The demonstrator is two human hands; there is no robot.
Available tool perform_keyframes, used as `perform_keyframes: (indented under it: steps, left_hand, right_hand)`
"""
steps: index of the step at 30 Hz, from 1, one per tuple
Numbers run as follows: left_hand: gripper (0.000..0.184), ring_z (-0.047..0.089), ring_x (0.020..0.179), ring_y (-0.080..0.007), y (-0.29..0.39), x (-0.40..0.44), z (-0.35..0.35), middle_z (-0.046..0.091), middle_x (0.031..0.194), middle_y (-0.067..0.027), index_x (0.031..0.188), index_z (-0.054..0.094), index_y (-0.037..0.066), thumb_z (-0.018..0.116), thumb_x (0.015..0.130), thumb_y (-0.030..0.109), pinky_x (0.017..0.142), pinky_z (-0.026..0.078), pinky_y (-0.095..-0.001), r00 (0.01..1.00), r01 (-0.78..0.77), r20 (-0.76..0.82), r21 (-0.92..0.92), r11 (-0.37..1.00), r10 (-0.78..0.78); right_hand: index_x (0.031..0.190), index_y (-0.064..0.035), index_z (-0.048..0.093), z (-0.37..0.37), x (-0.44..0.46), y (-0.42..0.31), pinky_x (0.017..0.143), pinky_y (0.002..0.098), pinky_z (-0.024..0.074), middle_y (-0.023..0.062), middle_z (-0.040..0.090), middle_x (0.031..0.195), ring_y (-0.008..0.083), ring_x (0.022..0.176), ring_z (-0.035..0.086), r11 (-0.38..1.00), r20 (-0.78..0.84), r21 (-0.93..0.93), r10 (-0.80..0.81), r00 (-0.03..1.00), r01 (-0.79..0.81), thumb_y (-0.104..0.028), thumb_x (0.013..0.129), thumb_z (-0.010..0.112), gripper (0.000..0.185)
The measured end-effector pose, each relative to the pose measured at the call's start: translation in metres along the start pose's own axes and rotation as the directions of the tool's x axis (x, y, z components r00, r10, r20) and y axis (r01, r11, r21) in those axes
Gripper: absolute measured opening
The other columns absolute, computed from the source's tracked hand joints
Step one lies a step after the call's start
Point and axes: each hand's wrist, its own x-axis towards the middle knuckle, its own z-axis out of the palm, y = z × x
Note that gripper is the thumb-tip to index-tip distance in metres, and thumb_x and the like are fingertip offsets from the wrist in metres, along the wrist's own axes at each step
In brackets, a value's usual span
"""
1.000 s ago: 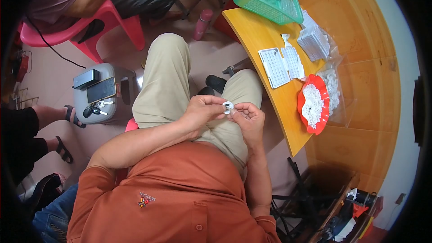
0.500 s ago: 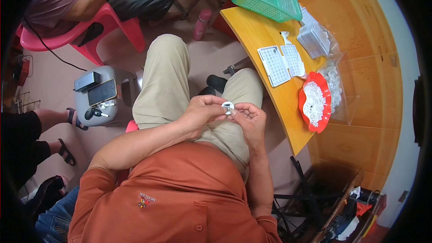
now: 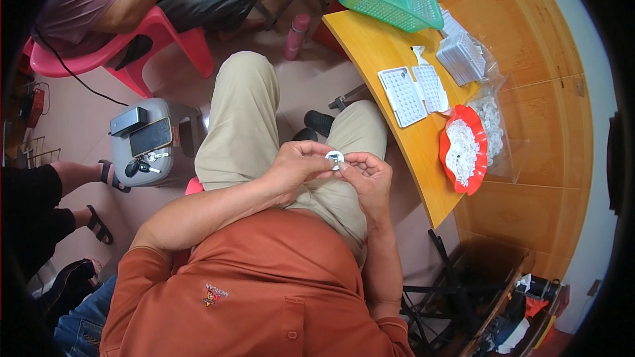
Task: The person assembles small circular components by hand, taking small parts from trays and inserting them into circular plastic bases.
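Between my two hands, above my lap, is a small round white piece with a dark part at its centre. My left hand pinches its left side with thumb and fingertips. The right side is pinched by my right hand, the thumb lying over the lower edge. To the right, on the yellow table, an open white tray with rows of small cells lies beside a red scalloped dish of small white parts.
A green basket of white rings and stacked white trays stand at the table's back. A grey stool bears a phone and keys. Another person sits in a pink chair. A pink bottle stands on the floor.
The camera view has shifted slightly, so the table and stool appear a little displaced. Both hands keep hold of the round white piece, which looks slightly turned.
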Motion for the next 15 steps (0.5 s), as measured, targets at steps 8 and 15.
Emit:
perform_keyframes:
  steps: [8, 15]
  left_hand:
    - [0.024, 0.067, 0.089, -0.0152, 0.0027, -0.0023, 0.0018, 0.067, 0.101, -0.0124, 0.108, 0.063, -0.007, 0.069, 0.086, 0.0, 0.079, 0.058, -0.0236, 1.0, -0.001, 0.022, -0.022, 1.0, 0.002]
    - [0.02, 0.067, 0.085, -0.0136, 0.0005, -0.0009, 0.0017, 0.068, 0.098, -0.01, 0.104, 0.064, -0.004, 0.07, 0.085, 0.001, 0.076, 0.057, -0.0239, 1.0, -0.022, -0.006, 0.015, 1.0, 0.022]
  right_hand:
    - [0.101, 0.0094, 0.063, -0.0004, -0.0005, -0.0005, 0.075, 0.0238, 0.0573, 0.0128, 0.07, 0.092, 0.0133, 0.081, 0.068, 1.0, 0.008, -0.004, -0.011, 1.0, 0.011, 0.005, 0.086, 0.067, 0.016]
    - [0.1, 0.0092, 0.063, -0.0003, -0.0005, 0.0015, 0.073, 0.0227, 0.0561, 0.0121, 0.07, 0.091, 0.0128, 0.08, 0.068, 1.0, 0.015, -0.01, -0.018, 1.0, 0.018, 0.006, 0.086, 0.066, 0.015]
